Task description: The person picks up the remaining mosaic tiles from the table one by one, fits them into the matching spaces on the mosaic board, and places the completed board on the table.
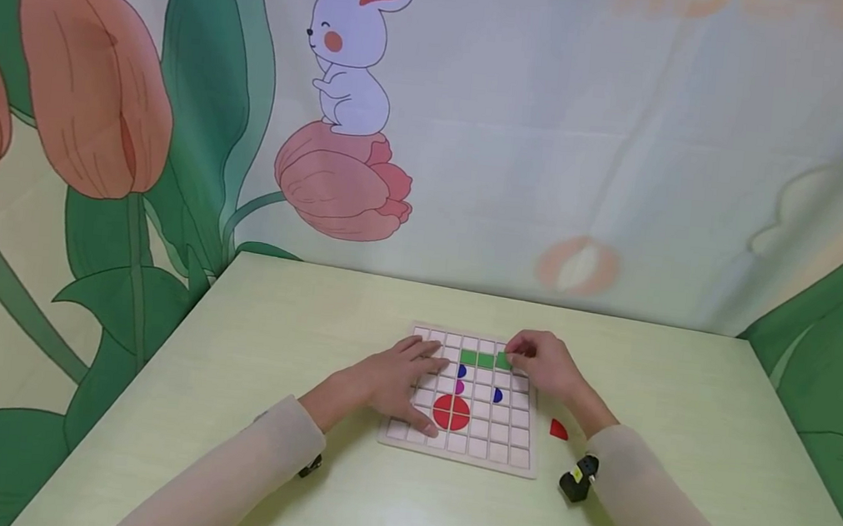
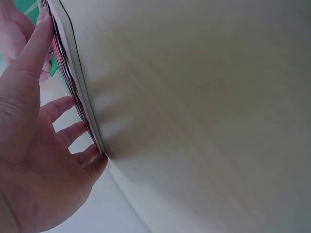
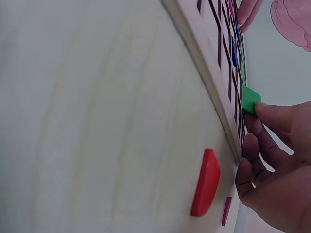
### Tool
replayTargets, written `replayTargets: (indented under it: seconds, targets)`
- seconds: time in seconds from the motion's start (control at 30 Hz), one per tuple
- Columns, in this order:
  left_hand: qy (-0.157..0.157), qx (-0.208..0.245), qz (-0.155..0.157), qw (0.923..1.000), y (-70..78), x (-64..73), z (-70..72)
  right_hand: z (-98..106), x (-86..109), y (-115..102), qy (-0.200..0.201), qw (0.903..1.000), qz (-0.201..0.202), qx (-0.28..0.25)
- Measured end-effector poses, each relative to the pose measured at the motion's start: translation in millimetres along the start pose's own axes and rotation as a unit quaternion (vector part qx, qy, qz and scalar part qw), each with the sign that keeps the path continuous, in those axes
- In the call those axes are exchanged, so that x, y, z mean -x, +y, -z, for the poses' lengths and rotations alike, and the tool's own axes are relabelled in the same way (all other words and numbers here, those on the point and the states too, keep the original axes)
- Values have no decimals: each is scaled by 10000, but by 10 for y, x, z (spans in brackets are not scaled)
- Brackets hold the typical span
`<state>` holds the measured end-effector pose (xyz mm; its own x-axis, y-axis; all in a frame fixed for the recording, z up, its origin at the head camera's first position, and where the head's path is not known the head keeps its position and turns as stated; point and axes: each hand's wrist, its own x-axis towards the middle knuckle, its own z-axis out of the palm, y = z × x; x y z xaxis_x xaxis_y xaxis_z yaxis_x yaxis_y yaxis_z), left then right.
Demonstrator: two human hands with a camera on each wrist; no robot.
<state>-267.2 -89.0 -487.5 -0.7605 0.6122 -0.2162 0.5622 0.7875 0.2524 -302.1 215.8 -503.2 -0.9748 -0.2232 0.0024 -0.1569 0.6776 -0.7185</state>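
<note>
One grid board lay on the worktop; one green tile sat pinched in the right hand's grip at the board's far-right part; left hand, grip spread wide, rested on the board's left side.

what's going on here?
Someone's right hand pinches a green piece over a gridded board, beside two other green pieces lying in a row. The left hand is spread over the board's left side. A red piece lies off the board, on the table.
</note>
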Motion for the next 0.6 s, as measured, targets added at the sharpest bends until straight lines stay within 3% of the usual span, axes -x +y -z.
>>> replayTargets:
  seconds: [0.6]
  targets:
    - [7,18,-94,10000,-28,17,-48,-78,91,-116,17,9986,-422,304]
